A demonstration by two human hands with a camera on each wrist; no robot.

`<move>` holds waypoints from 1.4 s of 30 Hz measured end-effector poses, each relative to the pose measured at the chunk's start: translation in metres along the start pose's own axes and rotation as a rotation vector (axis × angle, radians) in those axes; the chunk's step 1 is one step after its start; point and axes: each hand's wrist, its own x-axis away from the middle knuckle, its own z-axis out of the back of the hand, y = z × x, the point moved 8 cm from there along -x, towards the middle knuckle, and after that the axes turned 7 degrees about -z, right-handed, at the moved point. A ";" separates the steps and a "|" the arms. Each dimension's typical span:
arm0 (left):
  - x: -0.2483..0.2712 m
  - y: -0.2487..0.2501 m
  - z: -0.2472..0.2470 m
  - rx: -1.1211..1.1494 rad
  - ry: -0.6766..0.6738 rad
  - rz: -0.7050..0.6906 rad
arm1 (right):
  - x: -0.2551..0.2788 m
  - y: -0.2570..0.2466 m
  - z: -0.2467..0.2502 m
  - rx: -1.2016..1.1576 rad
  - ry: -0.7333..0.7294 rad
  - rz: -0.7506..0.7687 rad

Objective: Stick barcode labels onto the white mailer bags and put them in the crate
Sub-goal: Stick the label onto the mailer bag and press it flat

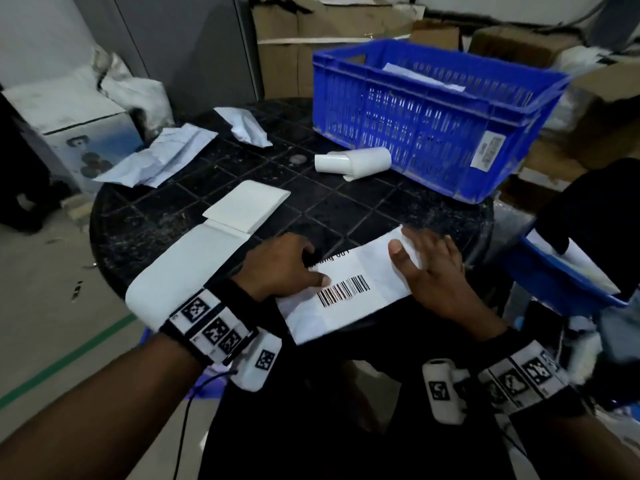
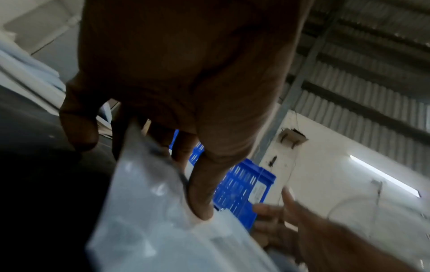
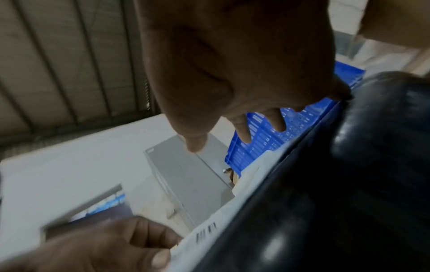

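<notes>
A white mailer bag [image 1: 346,306] lies on the near edge of the black round table [image 1: 311,209], with a barcode label [image 1: 344,291] on it. My left hand [image 1: 304,268] pinches the bag's left edge, thumb on top beside the barcode; the left wrist view shows the thumb [image 2: 200,202] on the bag [image 2: 144,220] and fingers behind it. My right hand [image 1: 426,261] rests flat on the bag's right part, fingers spread. The blue crate [image 1: 433,109] stands at the table's far right with a white bag inside.
A label roll [image 1: 353,161] lies in front of the crate. Flat white bags [image 1: 246,209] sit left of my hands, crumpled papers [image 1: 162,157] at the far left. A second blue crate [image 1: 561,271] is low on the right. Cardboard boxes [image 1: 287,46] stand behind.
</notes>
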 end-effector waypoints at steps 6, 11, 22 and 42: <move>-0.011 0.002 0.024 0.892 0.047 0.012 | 0.000 -0.010 0.041 -0.537 0.161 0.027; -0.038 0.016 0.093 1.158 0.274 -0.065 | -0.012 -0.057 0.038 -1.191 -0.344 -0.262; -0.091 0.052 0.185 0.954 0.408 -0.212 | -0.091 -0.117 0.071 -1.299 -0.208 -0.120; -0.320 0.094 0.193 1.025 0.423 -0.206 | -0.327 -0.126 0.233 -0.843 -0.020 -0.209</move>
